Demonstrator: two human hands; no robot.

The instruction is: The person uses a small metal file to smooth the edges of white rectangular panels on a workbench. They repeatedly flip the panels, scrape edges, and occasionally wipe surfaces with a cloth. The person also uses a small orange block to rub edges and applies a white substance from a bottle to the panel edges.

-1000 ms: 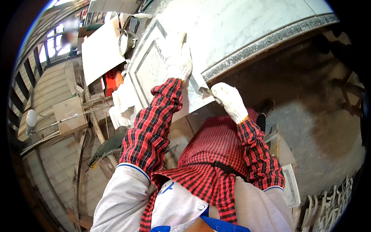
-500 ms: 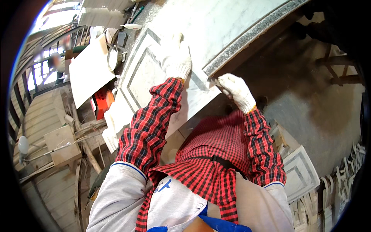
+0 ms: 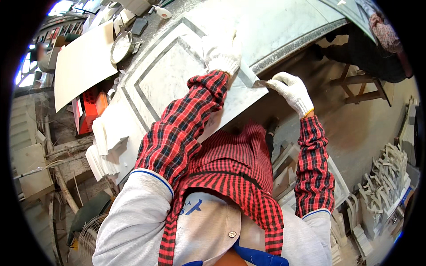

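A white marble panel [image 3: 165,67] with grey inlaid bands lies on the bench in front of me. My left hand [image 3: 223,55], in a white knitted glove, rests flat on it near the right corner, its fingers stretched out and partly washed out by glare. At that corner, my gloved right hand [image 3: 290,92] pinches a thin, flat metal blade [image 3: 261,83] like a putty knife. The blade's end meets the panel's edge, and the fingers hide its grip end. Red and black checked sleeves cover both forearms.
Beyond the corner lies a larger marble slab [image 3: 275,26] with a rough grey edge. Stacked white pieces [image 3: 104,155], a round pan [image 3: 121,48] and a beige board [image 3: 84,62] stand left. At upper right are another person's sleeve [image 3: 385,33] and a wooden stool [image 3: 361,86].
The whole view has shifted, bringing another person into sight at the upper right. My right hand has drawn a little outward from the corner, showing more of the blade. My left hand stays on the panel.
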